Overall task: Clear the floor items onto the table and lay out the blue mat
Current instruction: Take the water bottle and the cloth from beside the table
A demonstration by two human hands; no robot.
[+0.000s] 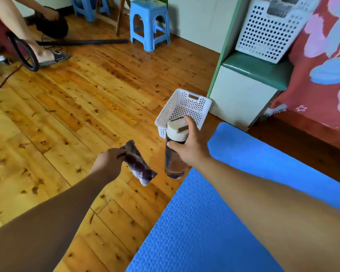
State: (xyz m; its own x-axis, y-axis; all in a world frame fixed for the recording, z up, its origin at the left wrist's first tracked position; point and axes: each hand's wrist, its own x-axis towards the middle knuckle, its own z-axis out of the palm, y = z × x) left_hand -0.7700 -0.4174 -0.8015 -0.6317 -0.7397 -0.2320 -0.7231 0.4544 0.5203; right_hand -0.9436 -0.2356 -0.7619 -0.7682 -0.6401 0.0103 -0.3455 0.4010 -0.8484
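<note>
My left hand (108, 162) grips a folded purple-and-white cloth (138, 163), held above the wooden floor (67, 118). My right hand (190, 146) is curled round a clear bottle (174, 163) with a cream cap, also lifted off the floor. A small white perforated basket (185, 107) stands on the floor just beyond the bottle. The blue mat (204, 222) lies spread on the floor under my right forearm, reaching toward the bed.
A green-and-white cabinet (243, 95) with a large white basket (269, 30) on it stands at the right, beside a red bed cover (322, 75). A blue stool (149, 24) is at the back. Another person sits at the far left by a black hose (28, 55).
</note>
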